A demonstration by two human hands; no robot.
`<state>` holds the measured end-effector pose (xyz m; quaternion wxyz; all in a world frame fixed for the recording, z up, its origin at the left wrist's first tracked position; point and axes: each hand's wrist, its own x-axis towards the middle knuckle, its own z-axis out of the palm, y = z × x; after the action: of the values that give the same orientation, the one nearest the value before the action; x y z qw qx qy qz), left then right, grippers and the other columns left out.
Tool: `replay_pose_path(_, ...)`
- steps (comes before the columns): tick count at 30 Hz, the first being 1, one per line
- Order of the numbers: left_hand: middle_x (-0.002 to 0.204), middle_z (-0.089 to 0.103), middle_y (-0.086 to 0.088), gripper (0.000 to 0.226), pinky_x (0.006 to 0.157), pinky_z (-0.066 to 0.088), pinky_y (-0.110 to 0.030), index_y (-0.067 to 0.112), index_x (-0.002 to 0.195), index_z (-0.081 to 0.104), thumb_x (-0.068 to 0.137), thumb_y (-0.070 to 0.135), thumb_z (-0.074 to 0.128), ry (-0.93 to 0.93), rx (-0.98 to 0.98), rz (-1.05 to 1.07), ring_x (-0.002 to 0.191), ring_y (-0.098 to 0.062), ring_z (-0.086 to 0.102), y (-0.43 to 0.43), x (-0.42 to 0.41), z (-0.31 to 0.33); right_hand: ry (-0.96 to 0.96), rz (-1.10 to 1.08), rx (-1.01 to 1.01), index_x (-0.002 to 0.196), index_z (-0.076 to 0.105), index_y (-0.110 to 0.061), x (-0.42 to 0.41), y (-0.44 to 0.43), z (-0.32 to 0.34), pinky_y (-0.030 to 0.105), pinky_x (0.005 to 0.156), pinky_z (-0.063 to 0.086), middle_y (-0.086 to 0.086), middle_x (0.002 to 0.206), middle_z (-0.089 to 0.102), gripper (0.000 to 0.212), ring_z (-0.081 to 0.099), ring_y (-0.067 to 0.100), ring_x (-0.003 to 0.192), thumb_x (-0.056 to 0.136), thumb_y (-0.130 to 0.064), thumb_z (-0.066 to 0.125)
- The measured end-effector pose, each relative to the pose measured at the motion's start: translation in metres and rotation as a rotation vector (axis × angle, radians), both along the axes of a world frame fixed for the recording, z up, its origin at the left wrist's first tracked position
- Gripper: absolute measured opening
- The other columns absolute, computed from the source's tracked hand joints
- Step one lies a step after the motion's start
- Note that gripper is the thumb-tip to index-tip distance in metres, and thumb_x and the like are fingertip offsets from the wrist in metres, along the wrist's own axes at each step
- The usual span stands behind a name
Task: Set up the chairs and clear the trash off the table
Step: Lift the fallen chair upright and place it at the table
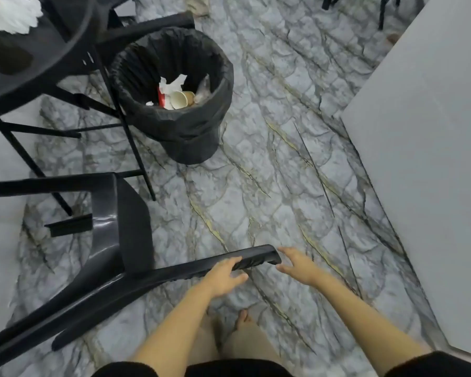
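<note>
A black plastic chair (120,240) lies tipped over on the floor at lower left, with one leg (259,257) pointing to the right. My left hand (225,276) wraps that leg near its end, fingers over the top and thumb underneath. Just past the leg's tip, my right hand (297,265) is open with fingers spread and holds nothing. A round black table (65,50) at upper left carries crumpled white paper trash (11,12). Beside the table stands a bin with a black liner (174,126), containing paper cups and wrappers (177,96).
Thin black table legs (136,159) stand between the chair and the bin. A grey flat surface (424,159) fills the right side. More dark furniture legs (382,12) show at the top right. Marble-patterned floor (269,172) lies in the middle, and my bare feet (244,319) are below.
</note>
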<state>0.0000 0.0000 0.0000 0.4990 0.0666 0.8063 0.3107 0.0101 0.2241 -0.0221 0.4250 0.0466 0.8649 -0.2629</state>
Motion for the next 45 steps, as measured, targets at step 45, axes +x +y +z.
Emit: replay_pose_path(45,0.105,0.072,0.016,0.057,0.085,0.036,-0.010,0.040,0.112,0.066,0.067,0.069,0.046,0.549,0.319,0.341,0.099,0.001,0.059,0.090,0.016,0.114,0.605,-0.357,-0.302,0.091,0.062,-0.052,0.018,0.039,0.177,0.010,0.083,0.044,-0.023,0.108,0.062,0.043,0.061,0.000,0.097,0.056,-0.076,0.061)
